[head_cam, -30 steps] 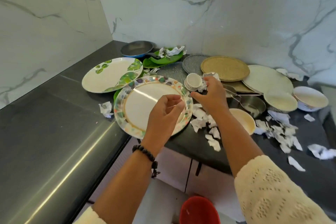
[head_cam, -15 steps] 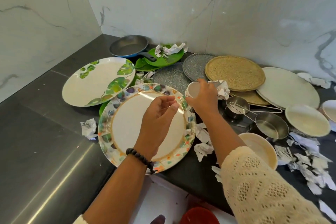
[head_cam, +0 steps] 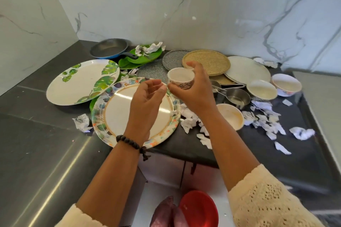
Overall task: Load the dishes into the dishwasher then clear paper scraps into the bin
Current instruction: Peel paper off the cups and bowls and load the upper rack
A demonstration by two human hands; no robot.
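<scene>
The dark worktop (head_cam: 44,131) spreads out before you, meeting marble walls in the corner. Largest of the dishes on it is the leaf-print oval platter (head_cam: 81,81) to the left, with the flower-rimmed round plate (head_cam: 118,116) overlapping its near edge and jutting over the worktop's front. Towards the back lie a pale round plate (head_cam: 249,72), a woven round mat (head_cam: 208,61) partly over a speckled grey plate (head_cam: 171,59), a blue-sided frying pan (head_cam: 108,48), and green leaf-shaped plates (head_cam: 145,55) carrying crumpled paper. To the right sit two white bowls (head_cam: 262,90), a steel measuring cup (head_cam: 238,96) and a cream bowl (head_cam: 230,114) near the front edge. Torn paper scraps (head_cam: 263,118) are strewn across the right side of the worktop, with more beside the round plate (one crumpled piece lies off to its left). A red round object (head_cam: 199,208) shows below, near the floor.

Your right hand (head_cam: 195,90) grips a small white cup (head_cam: 180,77), fingers and thumb curled round its patterned side, raised above the plates with its mouth up. Your left hand (head_cam: 145,101) hovers over the round plate just beside the cup, fingers loosely curled, holding nothing that can be seen.
</scene>
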